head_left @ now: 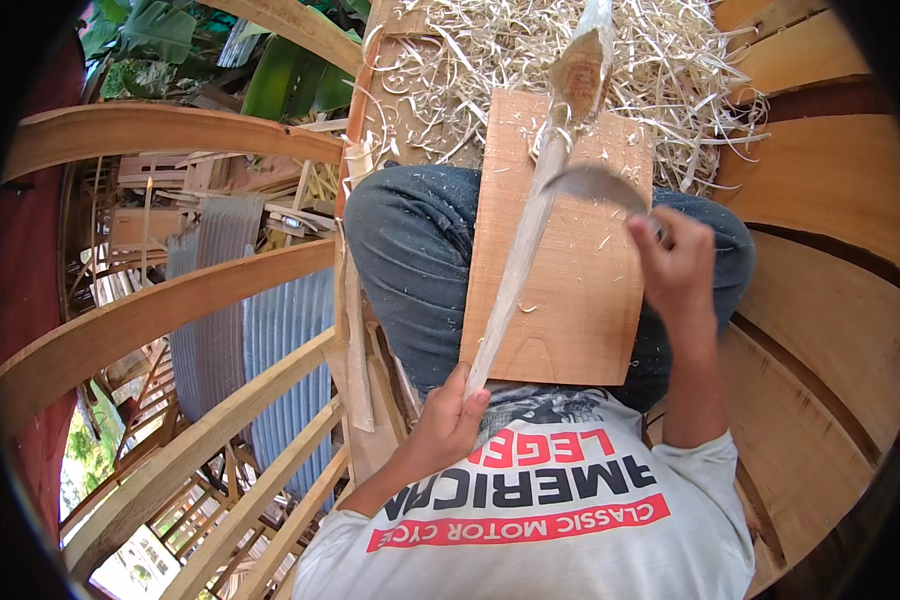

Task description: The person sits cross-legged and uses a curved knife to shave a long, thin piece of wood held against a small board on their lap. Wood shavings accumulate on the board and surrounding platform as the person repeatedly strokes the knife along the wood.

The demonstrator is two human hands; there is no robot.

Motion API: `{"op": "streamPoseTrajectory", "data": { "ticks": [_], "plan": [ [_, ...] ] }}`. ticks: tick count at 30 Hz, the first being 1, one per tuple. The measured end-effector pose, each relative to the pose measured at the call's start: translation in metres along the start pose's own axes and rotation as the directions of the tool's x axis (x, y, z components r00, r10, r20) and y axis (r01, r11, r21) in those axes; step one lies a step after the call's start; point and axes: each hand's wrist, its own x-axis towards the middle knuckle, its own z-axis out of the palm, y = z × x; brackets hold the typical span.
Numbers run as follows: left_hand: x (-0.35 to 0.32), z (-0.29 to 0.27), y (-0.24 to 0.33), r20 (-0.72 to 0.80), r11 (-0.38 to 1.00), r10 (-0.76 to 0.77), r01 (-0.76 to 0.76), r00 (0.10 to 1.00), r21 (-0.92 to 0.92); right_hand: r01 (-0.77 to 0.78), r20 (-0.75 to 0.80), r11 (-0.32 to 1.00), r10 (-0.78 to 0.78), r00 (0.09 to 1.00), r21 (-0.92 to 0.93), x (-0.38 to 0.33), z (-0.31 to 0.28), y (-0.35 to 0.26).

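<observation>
A long pale wooden stick (526,236) slants across a flat reddish-brown board (578,310) that lies over my crossed legs. My left hand (448,414) is closed around the stick's near end, close to my shirt. Farther up, the stick widens into a darker, carved brown part (580,78). In my right hand (676,262) is a curved knife (602,186), gripped by its handle; the fist hides most of that handle. The blade is slightly blurred, and its tip lies against or just over the stick's middle. A few small shavings lie on the board.
Curly wood shavings (450,75) are heaped beyond the board. Wooden planks (820,170) form a wall on my right. Wooden rails (170,285) run along my left, with corrugated sheets (288,340), scrap wood and green leaves (295,80) below and beyond them.
</observation>
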Motion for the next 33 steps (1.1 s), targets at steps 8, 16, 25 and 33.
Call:
{"op": "streamPoseTrajectory", "data": {
  "ticks": [8,16,25,33],
  "plan": [
    [0.009,-0.034,-0.031,0.015,0.992,-0.054,0.056,0.998,-0.115,0.078,0.202,0.989,-0.103,0.974,0.126,-0.061,0.034,-0.016],
    [0.033,-0.048,-0.097,-0.002,0.982,-0.031,0.03,1.0,-0.185,0.105,0.388,0.993,-0.076,0.919,-0.055,-0.048,0.04,-0.032],
    [0.043,-0.054,-0.115,0.096,0.956,-0.016,0.044,0.995,-0.29,0.16,0.397,0.889,0.026,0.918,-0.428,0.008,0.06,-0.051],
    [0.051,-0.051,-0.106,0.101,0.955,0.003,0.027,0.995,-0.294,0.299,0.241,0.775,-0.194,0.951,-0.557,0.06,0.068,-0.031]
  ]
}}
